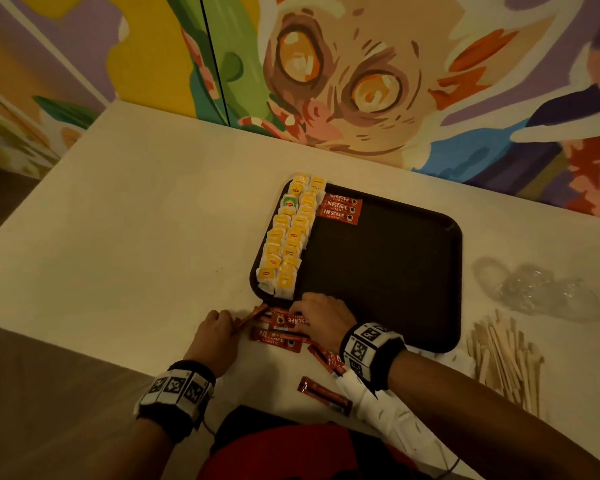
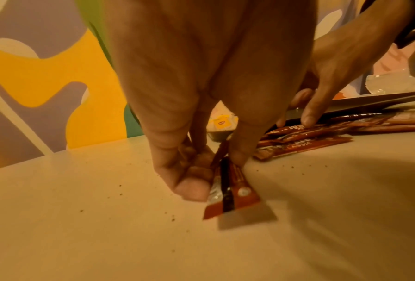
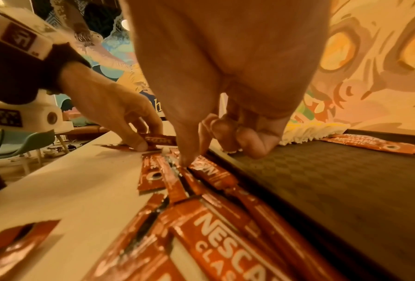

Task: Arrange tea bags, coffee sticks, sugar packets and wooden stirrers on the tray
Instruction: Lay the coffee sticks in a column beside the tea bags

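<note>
A dark tray [image 1: 388,271] holds two columns of yellow tea bags [image 1: 288,237] along its left side and three red coffee sticks [image 1: 340,209] at its far end. Loose coffee sticks [image 1: 278,337] lie on the table just before the tray's near left corner. My left hand [image 2: 216,171] pinches a coffee stick [image 2: 228,190] between thumb and fingers, low over the table. My right hand [image 3: 191,157] has thumb and forefinger down on a stick in the pile [image 3: 211,171], its other fingers curled. Wooden stirrers [image 1: 503,362] lie in a heap to the right of the tray.
Crumpled clear plastic [image 1: 541,292] sits on the table right of the tray. The white table [image 1: 136,220] ends at a painted wall [image 1: 361,81] behind the tray. Dark crumbs dot the tabletop [image 2: 119,186]. Another coffee stick [image 1: 323,393] lies near the table's front edge.
</note>
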`<control>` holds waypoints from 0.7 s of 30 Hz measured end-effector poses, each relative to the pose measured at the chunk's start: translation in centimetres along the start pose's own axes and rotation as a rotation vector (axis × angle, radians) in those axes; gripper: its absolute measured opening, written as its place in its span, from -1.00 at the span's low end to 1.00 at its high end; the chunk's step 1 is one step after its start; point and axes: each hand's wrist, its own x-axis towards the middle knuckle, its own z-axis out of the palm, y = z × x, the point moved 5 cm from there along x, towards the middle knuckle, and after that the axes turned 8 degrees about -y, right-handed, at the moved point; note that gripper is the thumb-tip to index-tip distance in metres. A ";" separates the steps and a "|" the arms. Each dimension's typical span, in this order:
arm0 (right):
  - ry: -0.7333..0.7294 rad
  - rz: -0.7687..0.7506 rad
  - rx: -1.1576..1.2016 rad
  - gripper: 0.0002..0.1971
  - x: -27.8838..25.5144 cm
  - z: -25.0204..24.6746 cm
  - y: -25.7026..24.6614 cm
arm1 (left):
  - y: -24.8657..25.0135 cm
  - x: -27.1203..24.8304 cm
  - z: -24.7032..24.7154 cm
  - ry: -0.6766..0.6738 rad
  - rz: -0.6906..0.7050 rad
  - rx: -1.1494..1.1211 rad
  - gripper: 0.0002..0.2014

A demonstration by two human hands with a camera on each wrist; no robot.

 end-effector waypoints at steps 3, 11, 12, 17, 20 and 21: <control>-0.003 0.017 -0.015 -0.68 0.0 0.4 -0.1 | 0.4 -0.1 0.5 0.006 -0.021 0.003 -0.79; 0.020 0.031 0.077 -0.79 -0.1 1.2 0.2 | 1.2 0.3 1.6 0.001 -0.043 0.191 -0.72; 0.028 0.029 0.094 -0.81 -0.1 1.3 0.3 | 1.3 0.4 1.7 0.004 -0.039 0.215 -0.73; 0.084 0.004 0.171 -0.83 -0.4 1.3 0.5 | 2.0 0.9 1.6 0.025 -0.077 0.261 -0.70; 0.139 -0.015 0.255 -0.86 -0.6 1.1 0.4 | 2.3 1.2 1.1 0.032 -0.121 0.238 -0.68; 0.154 -0.014 0.300 -0.86 -0.7 1.1 0.5 | 2.3 1.3 1.0 0.022 -0.130 0.227 -0.68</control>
